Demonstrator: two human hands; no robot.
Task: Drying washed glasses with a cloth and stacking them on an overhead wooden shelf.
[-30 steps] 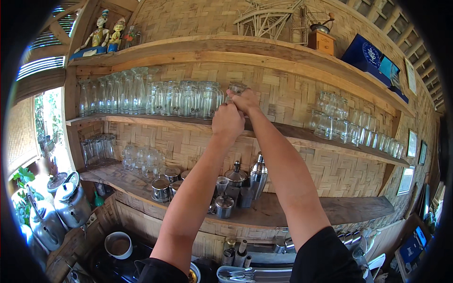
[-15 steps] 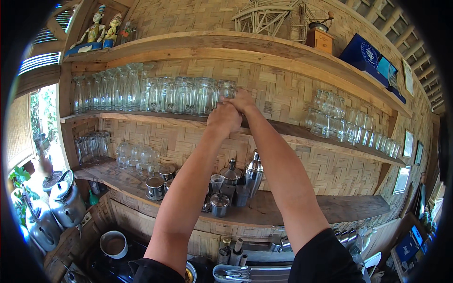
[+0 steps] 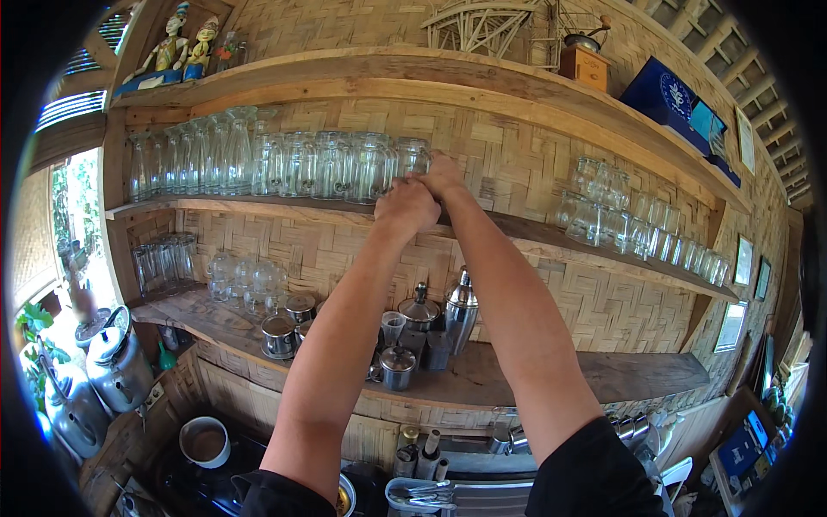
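Note:
Both my arms reach up to the middle shelf, at the right end of its left-hand row of glasses. My right hand (image 3: 444,176) curls round the right side of the last clear glass (image 3: 413,153), which stands upright at shelf height. Just below and left of it, my left hand (image 3: 408,204) is closed in front of that glass's lower part. Its fingertips are partly hidden, so what it grips cannot be made out. Touching distance to the left stands a large glass mug (image 3: 373,165), one of several in the row.
More glasses (image 3: 620,215) stand farther right on the middle shelf (image 3: 517,226). Below, the lower shelf (image 3: 586,379) holds a cocktail shaker (image 3: 461,312), metal pots and glass cups (image 3: 245,280). Above are figurines (image 3: 170,47) and a coffee grinder (image 3: 586,65). Kettles (image 3: 119,370) stand at left.
The view has shifted slightly, so the shelf glasses sit a little higher and farther left. Both hands stay at the same end glass, the left shifting only slightly.

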